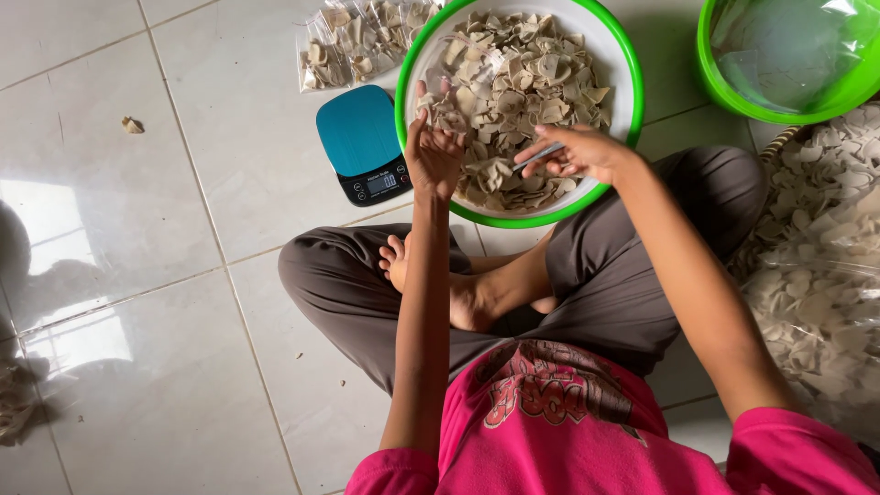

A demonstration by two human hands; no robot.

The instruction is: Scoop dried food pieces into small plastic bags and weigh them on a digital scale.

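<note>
A round basin (623,55) with a white inside and bright green rim sits on the tiled floor (137,275), heaped with thin, curled, pale beige crackers (513,82). The left hand (433,147) rises over the basin's near-left rim, fingers half spread and loosely lifting a few crackers. The right hand (573,151) hovers over the near side, fingers pinched around a thin clear plastic bag (539,158). Just left of the basin lies a teal digital scale (362,142) with a dark display strip. Behind it rest sealed clear cracker packets (353,41). A second green basin (788,55) stands right, above large crinkled sacks of crackers (825,275).
</note>
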